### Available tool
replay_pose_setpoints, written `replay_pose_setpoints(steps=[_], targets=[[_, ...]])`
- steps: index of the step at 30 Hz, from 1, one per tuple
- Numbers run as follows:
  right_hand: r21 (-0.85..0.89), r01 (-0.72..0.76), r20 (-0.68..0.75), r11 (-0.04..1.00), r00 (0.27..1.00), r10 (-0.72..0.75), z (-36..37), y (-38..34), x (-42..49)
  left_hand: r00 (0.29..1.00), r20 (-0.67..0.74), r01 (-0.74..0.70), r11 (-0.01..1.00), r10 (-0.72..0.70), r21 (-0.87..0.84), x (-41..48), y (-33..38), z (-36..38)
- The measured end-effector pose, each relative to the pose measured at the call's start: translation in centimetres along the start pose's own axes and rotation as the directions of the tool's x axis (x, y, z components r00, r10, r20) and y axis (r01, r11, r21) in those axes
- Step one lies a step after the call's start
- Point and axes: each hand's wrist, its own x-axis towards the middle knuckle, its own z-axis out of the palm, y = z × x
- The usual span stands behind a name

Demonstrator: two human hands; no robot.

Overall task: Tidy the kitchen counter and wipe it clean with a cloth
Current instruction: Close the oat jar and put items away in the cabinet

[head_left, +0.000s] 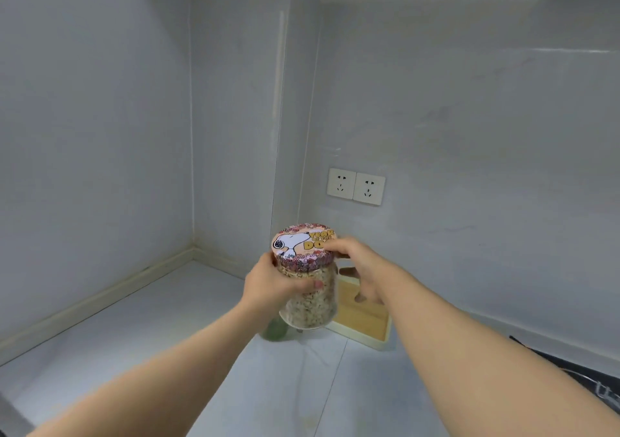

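Right, up near the corner, gripping a glass jar (310, 297) in the left hand (268, 282), fingers curled round the body just under the lid (302, 243). Pinching the lid's rim on the right side with the right hand (359, 268), another finger or thumb lower down beside the glass. Holding it upright, seemingly just clear of the counter (167, 336), though hard to say with the base so blurred. Packed nearly to the top with pale grain or oats, so probably heavier than expected for the size. Smooth glass, too: slippery, rigid and breakable, no squeezing needed but no dropping allowed. Best taken round the body with a full wrap, exactly as with the left here, and not trusted to the lid alone, in case of a loose thread. Just behind to the right, a wooden board (365, 319) close against the wall (469, 168), lying or leaning, impossible to tell which. Peeking out below on the left, something green (273, 331), mostly hidden by the jar. Higher on the wall, a pair of sockets (355, 186). Looks like tidying in hand, wiping not yet begun. Calls for a gentle set-down, base first, well away from any edge.
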Motion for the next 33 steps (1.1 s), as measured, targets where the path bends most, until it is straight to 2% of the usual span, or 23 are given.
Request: replay_pose_setpoints(steps=[3, 5, 11, 18, 22, 25, 27, 30, 33], targets=[[0.044, 0.130, -0.005, 0.991, 0.991, -0.130, -0.8, -4.2, -2.9, 0.994, -0.049, -0.098, 0.990, 0.093, -0.103, -0.2, 5.2, -0.9], [0.101, 0.201, 0.051, 0.974, 0.977, -0.207, -1.2, -6.8, -5.0, 0.986, -0.080, -0.163, 0.965, 0.149, -0.206, -0.4, 8.6, -1.5], [0.223, 0.441, 0.079, 0.869, 0.881, -0.467, -2.3, -13.6, -10.8, 0.953, -0.078, -0.293, 0.834, 0.291, -0.467, -2.1, 17.7, -3.4], [0.393, 0.641, 0.009, 0.659, 0.715, -0.700, -3.3, -19.1, -15.3, 0.869, -0.121, -0.476, 0.748, 0.479, -0.462, -3.5, 25.9, -5.9], [0.439, 0.651, 0.005, 0.619, 0.687, -0.726, -4.6, -21.5, -16.8, 0.838, -0.075, -0.504, 0.713, 0.541, -0.488, -4.5, 29.9, -6.4], [0.395, 0.681, -0.040, 0.617, 0.684, -0.729, -5.9, -23.2, -17.4, 0.809, -0.095, -0.554, 0.700, 0.579, -0.451, -5.0, 33.0, -6.2], [0.303, 0.737, -0.097, 0.604, 0.655, -0.750, -6.7, -24.1, -17.4, 0.823, -0.119, -0.540, 0.702, 0.555, -0.463, -5.2, 34.8, -5.9], [0.121, 0.820, -0.153, 0.560, 0.572, -0.806, -8.1, -25.5, -17.1, 0.877, -0.131, -0.463, 0.743, 0.462, -0.482, -5.1, 37.2, -5.2], [-0.033, 0.874, -0.196, 0.485, 0.470, -0.861, -9.6, -27.2, -16.2, 0.881, -0.131, -0.459, 0.756, 0.454, -0.467, -4.6, 39.2, -4.5]])
